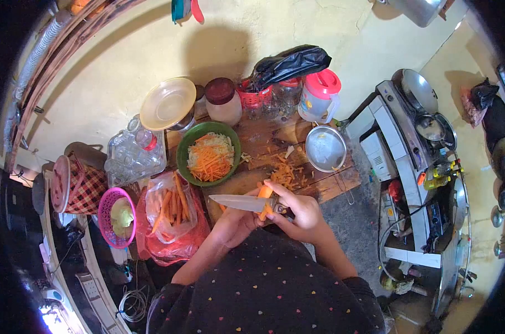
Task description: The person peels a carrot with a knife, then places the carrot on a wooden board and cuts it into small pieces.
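Note:
My right hand (300, 211) is closed around a knife (238, 202), whose wide blade points left across my body. An orange piece of carrot (265, 192) sits at the blade's base, between my hands. Below the blade, my left hand (237, 227) has its fingers curled at the carrot's lower end; they are partly hidden. Just beyond them, cut carrot pieces (286, 173) lie scattered on the wooden table (330, 186). A green bowl (181, 161) holds carrot strips and pale shreds. To the left, whole carrots (172, 207) lie in a clear plastic bag on red plastic.
A metal strainer (325, 148) lies at the table's right. Behind stand a pink-lidded jug (319, 97), a dark-lidded jar (223, 103) and a cream basin (168, 103). Left are a tray of glasses (134, 150) and a pink basket (101, 222). A stove (400, 119) stands right.

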`<state>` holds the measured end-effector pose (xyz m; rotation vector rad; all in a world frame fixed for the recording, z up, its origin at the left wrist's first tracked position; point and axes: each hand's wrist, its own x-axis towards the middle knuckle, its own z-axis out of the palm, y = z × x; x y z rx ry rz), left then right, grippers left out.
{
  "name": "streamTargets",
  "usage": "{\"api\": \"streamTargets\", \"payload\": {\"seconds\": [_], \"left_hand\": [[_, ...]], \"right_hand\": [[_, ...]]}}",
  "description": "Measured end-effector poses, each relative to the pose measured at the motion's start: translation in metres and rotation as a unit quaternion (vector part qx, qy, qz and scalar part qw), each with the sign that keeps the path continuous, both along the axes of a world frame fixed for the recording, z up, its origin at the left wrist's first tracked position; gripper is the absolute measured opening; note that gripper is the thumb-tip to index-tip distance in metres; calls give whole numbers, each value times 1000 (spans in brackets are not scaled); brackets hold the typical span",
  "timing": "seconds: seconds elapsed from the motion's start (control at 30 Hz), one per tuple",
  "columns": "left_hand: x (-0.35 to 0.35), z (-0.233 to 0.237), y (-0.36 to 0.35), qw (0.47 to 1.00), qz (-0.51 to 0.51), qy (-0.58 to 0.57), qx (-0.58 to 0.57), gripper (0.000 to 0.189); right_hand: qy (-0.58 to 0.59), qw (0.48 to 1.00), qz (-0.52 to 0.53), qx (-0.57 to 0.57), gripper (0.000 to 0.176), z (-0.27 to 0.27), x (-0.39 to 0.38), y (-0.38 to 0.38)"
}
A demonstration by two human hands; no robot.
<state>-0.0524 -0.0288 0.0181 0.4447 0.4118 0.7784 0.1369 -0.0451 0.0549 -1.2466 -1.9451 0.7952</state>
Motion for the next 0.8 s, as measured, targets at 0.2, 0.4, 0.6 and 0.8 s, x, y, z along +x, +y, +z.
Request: {"api": "streamTargets", "payload": {"seconds": [0.2,0.4,0.6,0.8], "left_hand": [[7,-2,-6,998,33,-32,-53,61],[1,-4,-1,1000,-4,-14,22,65],[4,2,-3,998,9,44,47,64],[7,4,-6,998,26,50,31,58]], "right_hand": [[2,1000,12,19,64,7,-1,-1],[-6,1000,14,7,64,5,1,-4],[2,1000,17,7,65,3,3,-5],[-19,999,21,38,68,-1,4,-5]]}}
